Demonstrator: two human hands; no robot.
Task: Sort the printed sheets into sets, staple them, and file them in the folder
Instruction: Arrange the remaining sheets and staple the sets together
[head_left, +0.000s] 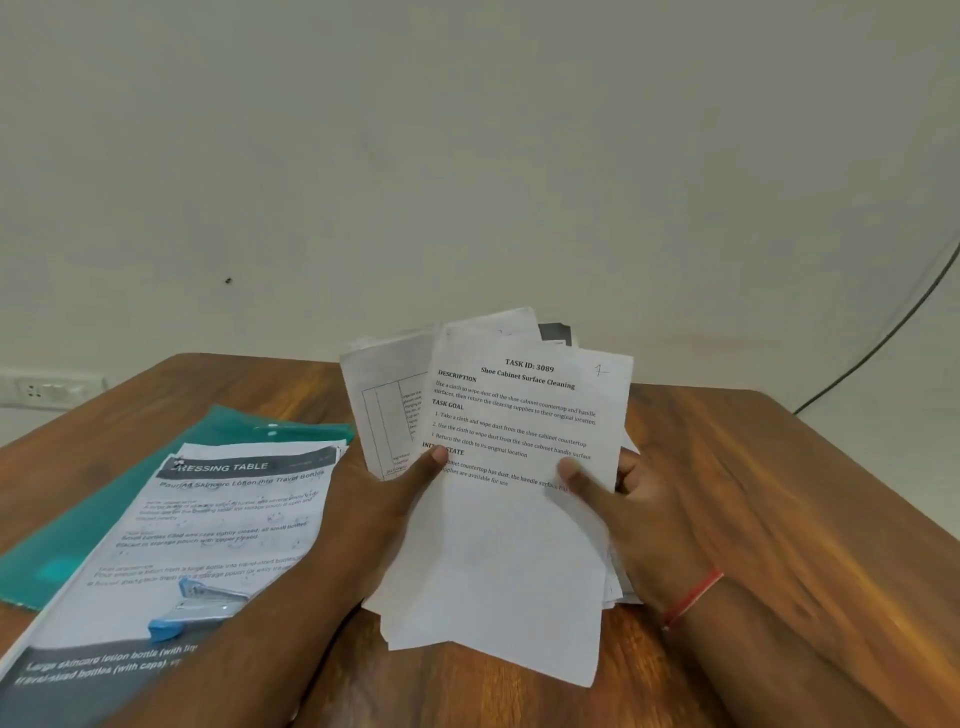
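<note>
- A fanned stack of printed sheets (509, 561) is held just above the wooden table (779, 493), gripped from both sides.
- The left hand (384, 512) is closed on the stack's left edge, with the thumb pressed on the face of the front page.
- The right hand (649, 519) is closed on the right edge, with the thumb likewise laid on the front. The fingers behind are hidden.
- The top sheet (524, 415) is headed "TASK ID: 3089, Shoe Cabinet Surface Cleaning".
- A sheet with a ruled grid (384, 410) is offset behind it, to the left.
- A green folder (62, 561) is seen flat on the table, left of the held stack.
- A printed set headed "DRESSING TABLE" (223, 525) is laid over the folder.
- A blue stapler (200, 605) is rested on that set's lower half.
- A red thread band (693, 597) is worn on the right wrist.
- A wall socket (47, 387) is noted far left, and a dark cable (883, 332) far right.
</note>
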